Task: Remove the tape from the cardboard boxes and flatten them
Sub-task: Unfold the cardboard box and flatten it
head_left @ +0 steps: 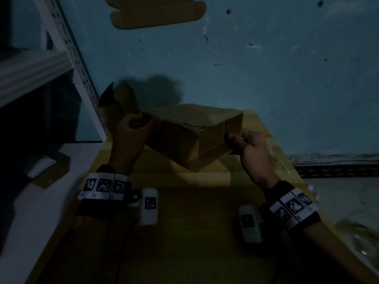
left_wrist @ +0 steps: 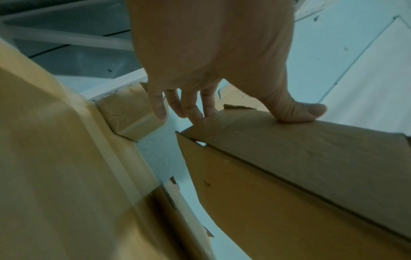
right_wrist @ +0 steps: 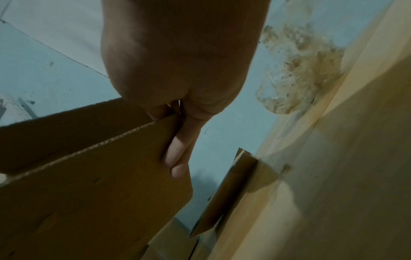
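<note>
A brown cardboard box (head_left: 192, 136) is held tilted above the yellow wooden table (head_left: 184, 232), one corner low near the tabletop. My left hand (head_left: 135, 128) grips its left end: in the left wrist view the thumb (left_wrist: 307, 112) presses on top of a cardboard edge (left_wrist: 289, 158) and the fingers (left_wrist: 191, 109) curl behind it. At the box's right end, my right hand (head_left: 244, 144) pinches a side panel (right_wrist: 89, 193), with fingers (right_wrist: 175, 154) lying along its outer face. A ragged strip (head_left: 192, 126) runs along the top seam; the dim light hides whether it is tape.
A white perforated metal rack (head_left: 71, 50) stands at the left. Another opened cardboard piece (head_left: 121, 99) leans behind my left hand. Flattened cardboard (head_left: 158, 15) lies on the blue floor beyond. A pale crumpled clump (right_wrist: 300, 73) sits by the table's right edge.
</note>
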